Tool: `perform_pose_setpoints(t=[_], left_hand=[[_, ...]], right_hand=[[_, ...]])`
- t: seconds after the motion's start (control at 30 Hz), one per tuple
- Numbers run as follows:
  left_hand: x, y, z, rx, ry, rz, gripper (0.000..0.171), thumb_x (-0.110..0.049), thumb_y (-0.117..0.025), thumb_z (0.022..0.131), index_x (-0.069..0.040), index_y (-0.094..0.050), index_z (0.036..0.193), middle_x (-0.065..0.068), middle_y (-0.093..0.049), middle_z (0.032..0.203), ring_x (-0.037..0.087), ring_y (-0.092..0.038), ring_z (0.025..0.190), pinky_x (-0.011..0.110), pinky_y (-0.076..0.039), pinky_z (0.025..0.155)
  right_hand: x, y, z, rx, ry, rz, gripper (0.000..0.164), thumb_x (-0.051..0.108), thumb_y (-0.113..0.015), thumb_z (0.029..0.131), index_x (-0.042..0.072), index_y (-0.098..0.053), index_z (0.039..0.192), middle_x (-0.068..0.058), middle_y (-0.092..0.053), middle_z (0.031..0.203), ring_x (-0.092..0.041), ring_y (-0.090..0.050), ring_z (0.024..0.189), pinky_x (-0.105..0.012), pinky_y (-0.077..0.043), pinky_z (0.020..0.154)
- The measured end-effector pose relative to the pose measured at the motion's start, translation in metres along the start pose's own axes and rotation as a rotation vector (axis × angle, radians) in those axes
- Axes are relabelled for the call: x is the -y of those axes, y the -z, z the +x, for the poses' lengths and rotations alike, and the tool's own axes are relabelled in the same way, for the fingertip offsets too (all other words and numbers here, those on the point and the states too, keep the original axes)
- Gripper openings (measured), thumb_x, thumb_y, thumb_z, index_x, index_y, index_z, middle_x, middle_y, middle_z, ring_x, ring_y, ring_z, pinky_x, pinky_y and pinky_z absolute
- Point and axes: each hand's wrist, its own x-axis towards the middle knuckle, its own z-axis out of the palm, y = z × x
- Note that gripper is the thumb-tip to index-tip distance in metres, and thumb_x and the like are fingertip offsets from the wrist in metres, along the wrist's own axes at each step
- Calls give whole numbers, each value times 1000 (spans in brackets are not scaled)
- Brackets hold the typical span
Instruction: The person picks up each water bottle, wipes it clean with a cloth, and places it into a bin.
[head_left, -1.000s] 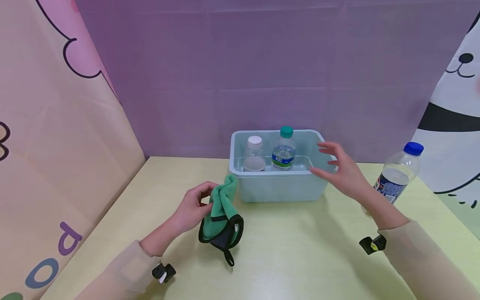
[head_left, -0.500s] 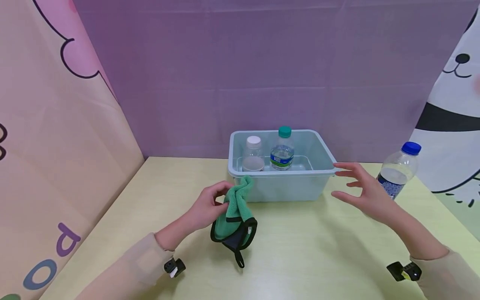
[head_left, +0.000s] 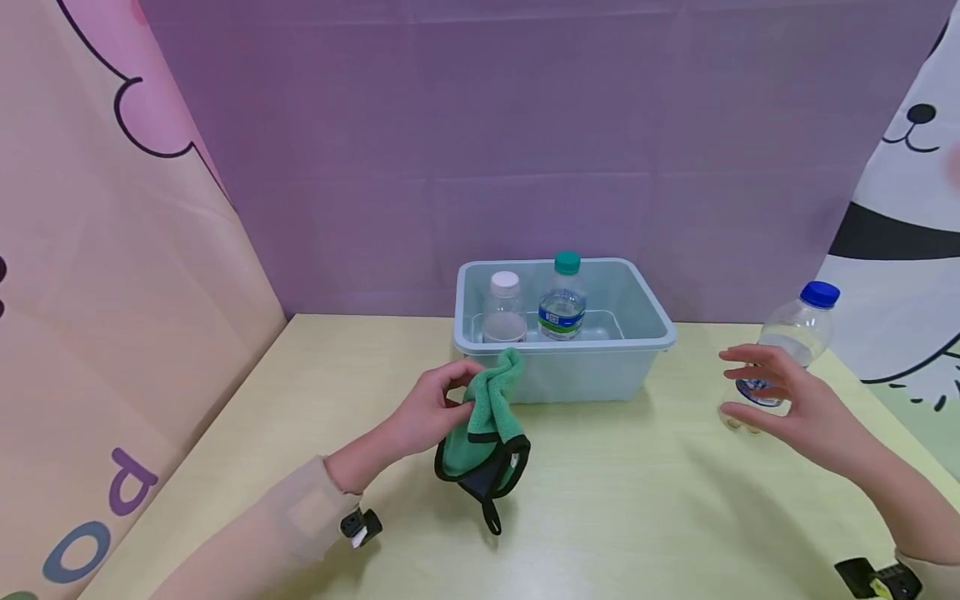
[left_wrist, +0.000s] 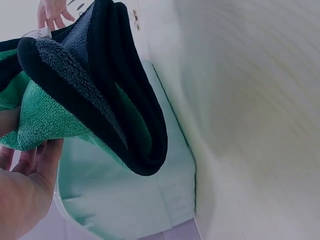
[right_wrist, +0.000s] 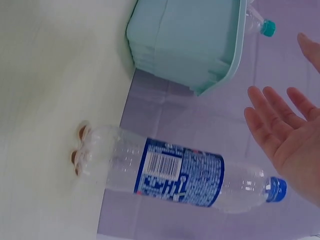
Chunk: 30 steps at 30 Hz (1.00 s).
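My left hand (head_left: 438, 408) pinches a green cloth (head_left: 491, 417) with black edging and a hanging loop, held up in front of the bin. In the left wrist view the folded cloth (left_wrist: 65, 100) hangs from the fingers, its dark grey side partly showing. My right hand (head_left: 798, 408) is raised with fingers spread and nothing in them, overlapping a clear bottle (head_left: 798, 329) with a blue cap in the head view. The right wrist view shows that bottle (right_wrist: 180, 172) standing on the table, its blue label plain, with the open hand (right_wrist: 295, 140) near its cap.
A light blue plastic bin (head_left: 570, 375) stands at the back of the table (head_left: 615, 500). Inside it are a white-capped bottle (head_left: 505, 312) and a green-capped bottle (head_left: 562, 304). A purple backdrop (head_left: 420, 167) rises behind, with printed sheets at both sides.
My right hand has moved from over the bin's right side to the right and down, in front of the blue-capped bottle. My left hand has shifted right with the cloth.
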Motion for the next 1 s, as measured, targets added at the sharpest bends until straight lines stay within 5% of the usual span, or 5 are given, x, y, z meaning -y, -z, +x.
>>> perform_pose_setpoints(t=[0.37,0.67,0.77,0.9,1.0], left_hand=[[-5,-17,15,35,-36,1,26,9,-58,89,0,-61,114,11,-63,106,22,-57,96,41,-54,76],[-5,-29,20,38,-59,-10,29,12,-57,87,2,-61,113,12,-64,103,21,-58,94,41,-54,73],[-4,-32,21,37,-51,-19,29,13,-57,87,2,-61,113,13,-64,102,20,-58,94,38,-55,73],[-4,-37,22,44,-48,-26,30,13,-57,86,2,-61,114,13,-64,101,20,-59,93,28,-54,72],[-4,-40,23,55,-47,-20,29,11,-58,87,1,-61,114,12,-64,102,19,-59,94,26,-53,71]], right_hand=[[-22,15,-20,-103,-11,-16,55,-4,-76,79,4,-51,128,21,-54,119,12,-52,101,-5,-40,78],[-23,28,-20,-368,-110,-110,48,1,-75,82,-1,-51,123,31,-46,110,17,-42,97,-1,-33,74],[-25,32,-15,-435,-197,-159,56,8,-74,86,-5,-45,132,10,-49,123,13,-41,105,-1,-29,74],[-32,37,-7,-427,-315,-187,69,19,-67,92,-3,-30,145,-25,-35,142,-17,-37,133,-5,-27,81],[-42,40,-1,-386,-352,-152,76,24,-64,94,-1,-20,150,-26,-26,149,-39,-28,138,-9,-27,91]])
